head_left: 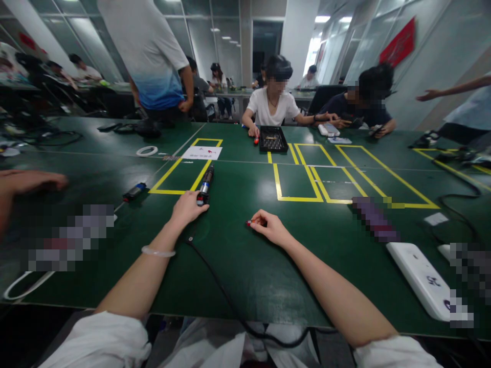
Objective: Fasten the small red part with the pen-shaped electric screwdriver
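Note:
On the green table, my left hand (187, 207) has its fingers round the near end of a black and silver flashlight-like cylinder (206, 183), which lies pointing away from me. The cylinder's near end shows some red and is partly hidden by my fingers. To the right, my right hand (271, 228) is closed in a pinch just above the table. A small red piece with a dark tip (249, 223) sticks out leftward from between the fingertips; its kind is too small to make out.
A black cable (215, 278) runs towards me between my arms. A white power bank (416, 278) lies right. Beyond are yellow tape outlines (300, 199), a paper sheet (201, 153), and a black tray (273, 147) by a co-worker. Another person's hand (36, 181) reaches in from the left.

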The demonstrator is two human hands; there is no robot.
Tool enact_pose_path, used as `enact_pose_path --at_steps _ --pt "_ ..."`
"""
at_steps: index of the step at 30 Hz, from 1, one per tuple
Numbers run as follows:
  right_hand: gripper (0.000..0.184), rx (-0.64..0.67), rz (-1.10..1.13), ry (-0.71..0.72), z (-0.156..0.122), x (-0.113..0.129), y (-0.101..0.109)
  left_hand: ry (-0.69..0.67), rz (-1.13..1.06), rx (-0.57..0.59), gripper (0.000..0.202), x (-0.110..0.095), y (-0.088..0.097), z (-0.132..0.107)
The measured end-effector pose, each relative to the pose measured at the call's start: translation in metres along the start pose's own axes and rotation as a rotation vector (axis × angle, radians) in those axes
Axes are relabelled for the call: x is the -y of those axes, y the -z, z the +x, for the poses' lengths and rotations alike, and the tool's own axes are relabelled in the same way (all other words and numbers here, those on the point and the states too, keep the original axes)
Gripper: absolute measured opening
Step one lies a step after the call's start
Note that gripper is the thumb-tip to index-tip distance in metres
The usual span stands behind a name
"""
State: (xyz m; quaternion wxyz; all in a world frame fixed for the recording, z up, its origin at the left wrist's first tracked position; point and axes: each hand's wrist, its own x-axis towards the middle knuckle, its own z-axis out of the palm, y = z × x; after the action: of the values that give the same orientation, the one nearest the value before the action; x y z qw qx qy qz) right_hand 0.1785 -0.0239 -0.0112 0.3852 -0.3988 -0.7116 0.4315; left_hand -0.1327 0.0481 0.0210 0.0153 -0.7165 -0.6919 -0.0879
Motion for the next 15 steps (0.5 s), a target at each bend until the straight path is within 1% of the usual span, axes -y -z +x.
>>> enact_pose_path --at_steps 5,8,12,15 --pt "0.02 -0.03 -0.014 0.005 0.0 0.0 0.001 -0.187 -0.089 0.013 0.063 -0.051 -0.004 -0.021" --pt "0.02 -0.054 -0.032 0.015 0.0 -0.001 0.001 -0.299 -0.147 0.034 0.061 -0.077 -0.003 -0.036" --pt "0.016 -0.065 -0.1 0.029 0.001 -0.003 0.002 -0.413 -0.242 0.07 0.059 -0.105 -0.002 -0.055" --pt "0.012 -0.056 -0.193 0.03 0.001 -0.003 0.003 -0.471 -0.277 0.081 0.059 -0.117 -0.002 -0.065"
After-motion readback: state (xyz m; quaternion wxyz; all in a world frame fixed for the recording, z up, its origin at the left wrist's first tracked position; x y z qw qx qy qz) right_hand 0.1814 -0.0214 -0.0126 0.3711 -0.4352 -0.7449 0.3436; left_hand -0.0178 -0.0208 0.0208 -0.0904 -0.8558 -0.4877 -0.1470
